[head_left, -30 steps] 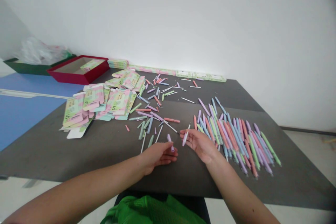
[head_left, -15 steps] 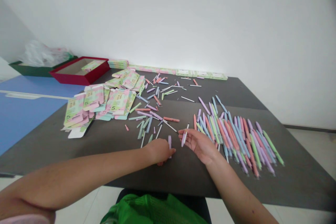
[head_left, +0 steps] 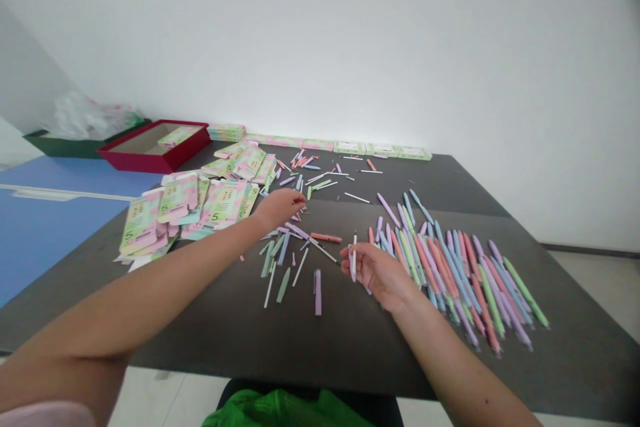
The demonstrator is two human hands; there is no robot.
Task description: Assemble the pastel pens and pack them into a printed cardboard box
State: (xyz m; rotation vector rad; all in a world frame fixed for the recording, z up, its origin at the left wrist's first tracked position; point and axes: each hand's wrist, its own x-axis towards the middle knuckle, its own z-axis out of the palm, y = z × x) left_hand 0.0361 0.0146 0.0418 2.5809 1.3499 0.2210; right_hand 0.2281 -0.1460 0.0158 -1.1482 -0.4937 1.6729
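Observation:
Upright in my right hand [head_left: 383, 273] is a white pen refill [head_left: 355, 252] with a lilac pen barrel piece [head_left: 351, 268], pinched between thumb and fingers. My left hand [head_left: 281, 208] reaches over the scattered pen parts, fingers bent and close together; whatever they pinch is hidden. Below it lie green barrel pieces [head_left: 283, 285] and loose white refills [head_left: 271, 285]. A lilac pen barrel with a clip [head_left: 319, 293] lies by itself on the dark table [head_left: 340, 340], between my forearms. An orange barrel [head_left: 326, 238] rests just left of my right hand.
Pastel pens [head_left: 445, 260] in clear sleeves are heaped on the right. Flattened printed cartons [head_left: 225, 203] overlap at left. Behind them stand a red box [head_left: 170, 159] and a green tray [head_left: 65, 145] with a plastic bag [head_left: 90, 117]. Small boxes [head_left: 383, 149] line the wall.
My left hand has let go of the lilac clip barrel, which now lies on the table, and has moved forward over the scattered parts. My right hand still holds its refill and barrel piece.

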